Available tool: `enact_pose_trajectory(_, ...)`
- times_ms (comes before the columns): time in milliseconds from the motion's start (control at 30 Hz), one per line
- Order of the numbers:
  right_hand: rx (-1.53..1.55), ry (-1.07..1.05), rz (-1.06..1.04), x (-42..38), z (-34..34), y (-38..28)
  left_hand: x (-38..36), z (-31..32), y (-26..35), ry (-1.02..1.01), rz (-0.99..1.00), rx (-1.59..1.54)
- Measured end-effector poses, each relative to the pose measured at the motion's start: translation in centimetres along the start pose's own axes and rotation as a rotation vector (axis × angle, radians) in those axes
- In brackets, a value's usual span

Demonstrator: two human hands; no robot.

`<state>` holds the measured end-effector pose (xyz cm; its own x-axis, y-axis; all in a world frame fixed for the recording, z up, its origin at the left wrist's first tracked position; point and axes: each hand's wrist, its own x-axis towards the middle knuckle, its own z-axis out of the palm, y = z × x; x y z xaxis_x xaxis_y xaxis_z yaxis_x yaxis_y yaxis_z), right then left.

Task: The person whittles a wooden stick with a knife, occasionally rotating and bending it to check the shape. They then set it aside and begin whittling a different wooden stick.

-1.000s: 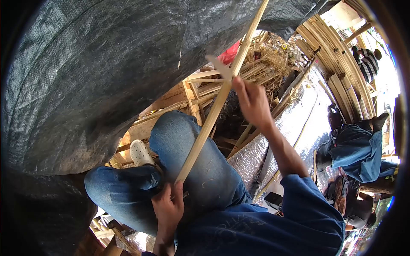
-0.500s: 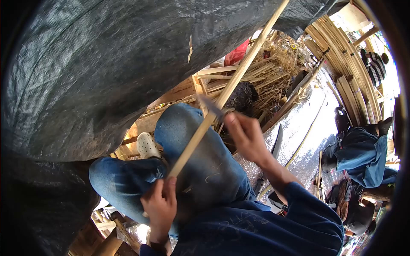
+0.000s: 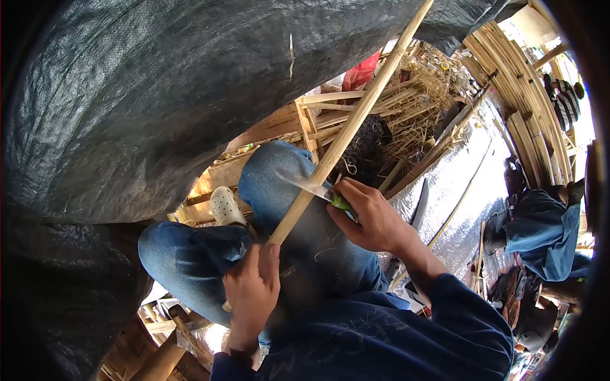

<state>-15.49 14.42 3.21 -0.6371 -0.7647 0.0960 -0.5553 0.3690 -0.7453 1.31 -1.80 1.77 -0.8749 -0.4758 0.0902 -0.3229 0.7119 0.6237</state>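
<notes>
A long pale bamboo strip (image 3: pixel 356 120) runs slantwise from my lap up past the dark tarp. Its lower end is gripped in my left hand (image 3: pixel 251 282), fingers closed round it and thumb on top. My right hand (image 3: pixel 372 216) is closed on the green handle of a knife (image 3: pixel 311 186). The blade lies across the strip and touches it, above my left hand. Under the strip are my knees in blue jeans (image 3: pixel 273 174), dusty and with thin curled shavings on them.
A black tarp (image 3: pixel 146 114) hangs at the left and above. Dry shavings and split strips (image 3: pixel 413 101) lie in a heap ahead. Silvery sheeting (image 3: pixel 470 171) covers the ground to the right, with a long dark blade (image 3: pixel 420 203) on it. Another person's legs (image 3: pixel 540 235) show at far right.
The knife and my right hand have come down along the strip toward my left hand. The view has shifted slightly.
</notes>
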Motion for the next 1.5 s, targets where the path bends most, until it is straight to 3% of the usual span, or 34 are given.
enact_pose_trajectory(67, -0.034, -0.129, -0.095, 0.0, -0.4, 0.7, 0.1, 0.3, 0.3, -0.014, 0.004, -0.045)
enact_pose_trajectory(100, -0.038, -0.071, -0.17, 0.2, -0.1, 0.7, 0.2, 0.2, 0.5, -0.057, 0.004, -0.045)
enact_pose_trajectory(200, -0.115, -0.204, 0.014, 0.1, -0.4, 0.7, 0.5, 0.0, 0.8, -0.145, 0.003, -0.04)
enact_pose_trajectory(433, -0.205, -0.024, 0.078, -0.3, 2.4, 1.2, 0.0, -0.7, 2.0, -0.241, -0.024, -0.088)
enact_pose_trajectory(733, -0.177, -0.007, 0.23, -0.5, 2.1, 2.4, -2.3, -2.6, 2.3, -0.24, -0.12, -0.045)
enact_pose_trajectory(1100, -0.212, -0.043, 0.123, -0.1, 2.9, 0.7, 0.8, -0.2, 3.2, -0.106, -0.025, -0.097)
enact_pose_trajectory(1333, -0.27, -0.034, 0.138, 0.2, 2.4, 1.3, -2.7, -3.3, 1.7, -0.109, -0.098, -0.122)
enact_pose_trajectory(1500, -0.214, 0.002, 0.263, 0.2, 1.7, 1.8, -6.2, -6.1, 1.5, -0.192, -0.317, -0.009)
